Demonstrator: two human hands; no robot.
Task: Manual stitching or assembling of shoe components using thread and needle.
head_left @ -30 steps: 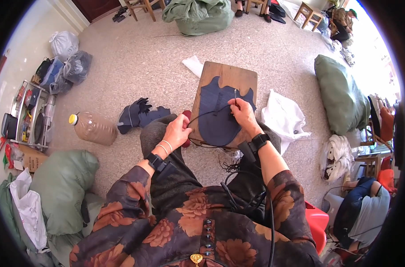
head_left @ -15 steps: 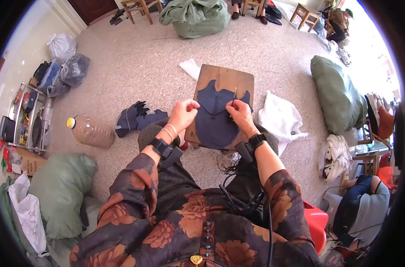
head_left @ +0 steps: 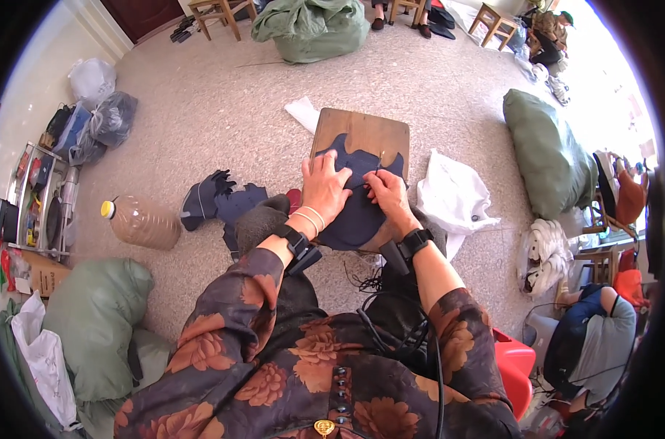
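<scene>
- L hand is now spreading its fingers over the upper-left part of the dark blue piece; it's no longer bunching its fingertips by the L edge, as half a sec ago. Palm's facing down, so exact contact is staying hidden.
- R hand is still pinching a slim tool, tip pointing up & away from the wearer.
- Dark cord that was running betw. the hands 1 sec ago isn't showing now; can't tell if it's lying under the fingers.
- Piece is still lying on the wooden stool top, betw. the knees; both hands are covering its upper half.
- Meaning, prob.: L hand is switching from handling cord/edge to flattening or steadying the piece, while R is keeping the tool ready at upper mid. Any stitch or hole is staying too small to make out.
- Nearby, more dark blue pieces are lying on floor, L side; white bag is sitting R of stool.
</scene>
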